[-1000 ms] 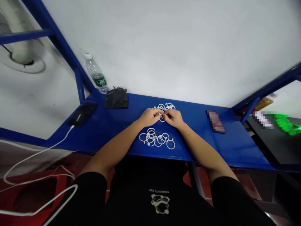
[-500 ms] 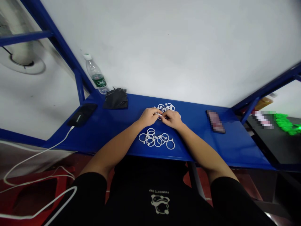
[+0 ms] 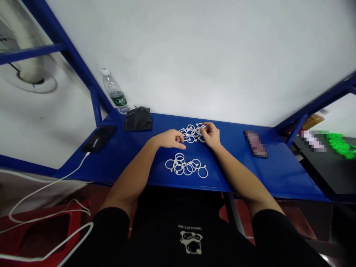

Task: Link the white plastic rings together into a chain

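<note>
Fingers of the right hand (image 3: 213, 136) dip among the far rings (image 3: 191, 133), grip impossible to tell; the left hand (image 3: 168, 139) curls loose, fingers apart, empty, beside them. The bottle (image 3: 114, 92) label is unreadable. The near rings (image 3: 185, 167) lie by the tabletop (image 3: 122, 148) edge, with bare blue on either side.

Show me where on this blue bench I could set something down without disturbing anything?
The blue bench is bare right of the blurred phone, and between the black phone and the left hand. A narrower strip runs between the right hand and the blurred phone. The middle is crowded: the far ring pile and the near ring pile.
</note>
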Motion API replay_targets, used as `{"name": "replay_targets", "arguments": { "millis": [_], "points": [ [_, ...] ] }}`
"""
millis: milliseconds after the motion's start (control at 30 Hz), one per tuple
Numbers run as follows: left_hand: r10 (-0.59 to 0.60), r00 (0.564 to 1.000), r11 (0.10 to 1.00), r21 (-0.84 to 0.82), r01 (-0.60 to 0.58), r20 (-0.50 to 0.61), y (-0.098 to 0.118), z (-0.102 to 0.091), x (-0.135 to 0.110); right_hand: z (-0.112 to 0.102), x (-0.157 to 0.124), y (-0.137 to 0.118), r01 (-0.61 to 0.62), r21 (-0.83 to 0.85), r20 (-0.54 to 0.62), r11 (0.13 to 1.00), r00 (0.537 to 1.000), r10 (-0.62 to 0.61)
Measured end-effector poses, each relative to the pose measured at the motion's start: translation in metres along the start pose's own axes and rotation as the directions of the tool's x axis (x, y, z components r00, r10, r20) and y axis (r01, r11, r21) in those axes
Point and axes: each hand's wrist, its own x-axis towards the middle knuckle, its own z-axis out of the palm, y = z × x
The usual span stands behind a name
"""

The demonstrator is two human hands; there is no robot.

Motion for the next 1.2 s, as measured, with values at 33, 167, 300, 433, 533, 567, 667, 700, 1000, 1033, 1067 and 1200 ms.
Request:
{"name": "replay_targets", "arguments": {
  "millis": [33,167,300,433,533,567,667,700,1000,1033,1067,1200],
  "points": [
    [0.009,0.997,1.0,0.01,-0.01,0.074,-0.001,-0.001,-0.001,0.0,0.0,0.0,0.013,-0.013,0.009,1.0,1.0,-0.013],
    [0.007,0.983,0.999,0.033,-0.013,0.183,0.001,0.008,-0.001,0.002,-0.004,-0.003,0.125,-0.06,0.124,0.99,0.985,-0.117],
    [0.031,0.992,0.999,0.04,-0.036,0.125,0.008,0.019,0.002,0.002,-0.006,-0.009,0.209,-0.085,0.199,0.974,0.962,-0.189],
    [0.053,0.988,0.997,0.059,-0.044,-0.147,0.014,0.025,0.007,0.001,-0.008,-0.016,0.26,-0.085,0.223,0.962,0.946,-0.236],
    [0.006,0.892,0.998,0.052,0.02,-0.452,0.015,0.03,0.012,0.001,-0.011,-0.021,0.309,-0.048,0.285,0.95,0.916,-0.283],
    [-0.013,0.851,0.998,0.047,0.044,-0.525,0.015,0.032,0.014,0.001,-0.012,-0.022,0.321,-0.035,0.318,0.946,0.901,-0.294],
    [-0.024,0.788,0.994,0.069,0.084,-0.615,0.014,0.039,0.016,0.003,-0.013,-0.025,0.326,-0.01,0.406,0.945,0.865,-0.294],
    [-0.014,0.787,0.992,0.09,0.088,-0.616,0.014,0.04,0.016,0.003,-0.013,-0.026,0.324,-0.008,0.421,0.946,0.859,-0.29],
    [0.077,0.82,0.99,0.142,0.005,-0.568,0.012,0.047,0.016,0.001,-0.014,-0.027,0.351,-0.008,0.387,0.936,0.865,-0.321],
    [0.088,0.819,0.989,0.149,-0.003,-0.567,0.011,0.047,0.016,0.001,-0.014,-0.026,0.349,-0.005,0.381,0.937,0.867,-0.32],
    [0.094,0.818,0.988,0.155,-0.006,-0.568,0.011,0.046,0.016,0.001,-0.013,-0.026,0.344,-0.006,0.377,0.939,0.871,-0.317],
    [0.098,0.821,0.984,0.177,0.004,-0.563,0.012,0.045,0.015,0.0,-0.012,-0.026,0.328,-0.004,0.383,0.945,0.873,-0.302]
  ]
}}
